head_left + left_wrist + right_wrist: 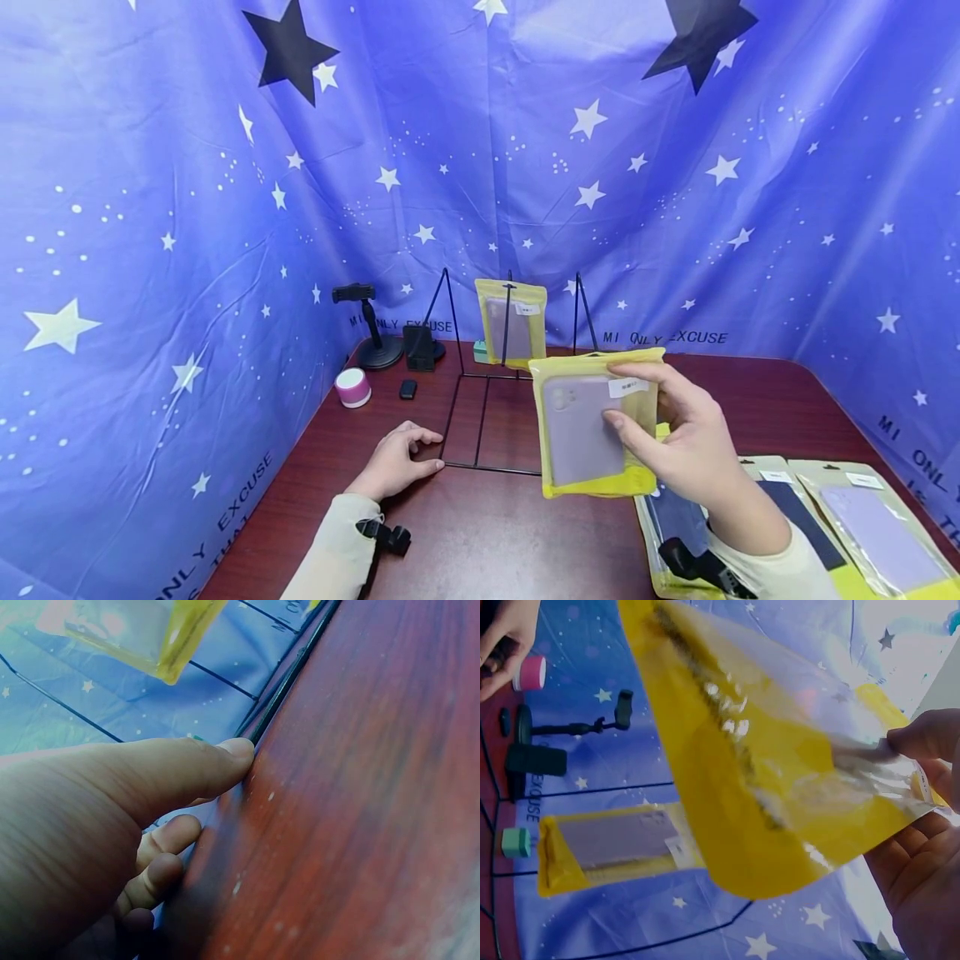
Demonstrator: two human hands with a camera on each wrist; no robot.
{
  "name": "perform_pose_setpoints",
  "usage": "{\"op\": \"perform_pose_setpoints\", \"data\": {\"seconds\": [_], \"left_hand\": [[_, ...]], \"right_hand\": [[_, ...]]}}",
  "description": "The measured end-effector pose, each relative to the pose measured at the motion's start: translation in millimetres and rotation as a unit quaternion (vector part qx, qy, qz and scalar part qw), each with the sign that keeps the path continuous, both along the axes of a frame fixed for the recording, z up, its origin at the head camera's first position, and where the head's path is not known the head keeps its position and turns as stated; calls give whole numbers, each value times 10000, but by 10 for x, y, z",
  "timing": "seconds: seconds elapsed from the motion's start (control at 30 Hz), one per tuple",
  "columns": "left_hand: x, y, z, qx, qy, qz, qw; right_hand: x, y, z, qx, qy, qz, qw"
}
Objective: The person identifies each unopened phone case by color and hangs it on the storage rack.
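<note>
My right hand (693, 442) pinches a yellow-edged clear pouch (551, 433) by its right side, thumb in front. A lilac phone case (581, 450) and a white label show through its front. The pouch is held upright over the table, in front of a black wire display rack (480, 425). The left hand (397, 462) holds the rack's front left corner; in the left wrist view its thumb (202, 769) presses on the wire and the other fingers curl below. Another packaged phone case (513, 329) hangs on the rack's middle prong.
Several packaged phone cases (877, 525) lie at the right front, partly under the right arm. At the back left stand a black phone stand (371, 337), a smaller dark holder (420, 347), a pink-and-white round jar (353, 387) and a small black item (408, 389). Starry blue cloth (450, 167) surrounds the table.
</note>
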State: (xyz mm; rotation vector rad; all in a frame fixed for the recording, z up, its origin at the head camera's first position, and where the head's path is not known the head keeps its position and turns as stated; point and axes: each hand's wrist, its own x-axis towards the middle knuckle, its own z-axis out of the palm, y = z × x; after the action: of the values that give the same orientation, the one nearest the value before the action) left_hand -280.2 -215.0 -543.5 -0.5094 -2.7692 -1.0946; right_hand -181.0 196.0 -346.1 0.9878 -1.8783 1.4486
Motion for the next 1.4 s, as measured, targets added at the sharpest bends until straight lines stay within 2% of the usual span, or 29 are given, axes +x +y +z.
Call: {"op": "perform_pose_setpoints", "data": {"seconds": [0.2, 0.5, 0.73, 1.03, 1.17, 1.23, 1.4], "left_hand": [[-5, -5, -4, 3, 4, -5, 10000], [-6, -1, 2, -42, -7, -16, 10000], [0, 2, 6, -25, -14, 3, 10000], [-13, -11, 3, -6, 101, -64, 9999], [-18, -15, -5, -2, 230, -125, 9997], [-24, -16, -8, 0, 250, -146, 9996], [-32, -14, -4, -13, 153, -126, 9998]], "right_hand": [[-3, -93, -58, 118, -164, -29, 9998], [-1, -252, -142, 270, -634, 399, 9968], [-41, -390, -249, 353, -307, 690, 9965], [-102, -535, -346, 281, -107, 1026, 9943], [-153, -576, -396, 356, -18, 852, 9957], [-182, -597, -410, 459, 78, 628, 9969], [-260, -652, -408, 614, 263, 221, 9975]]}}
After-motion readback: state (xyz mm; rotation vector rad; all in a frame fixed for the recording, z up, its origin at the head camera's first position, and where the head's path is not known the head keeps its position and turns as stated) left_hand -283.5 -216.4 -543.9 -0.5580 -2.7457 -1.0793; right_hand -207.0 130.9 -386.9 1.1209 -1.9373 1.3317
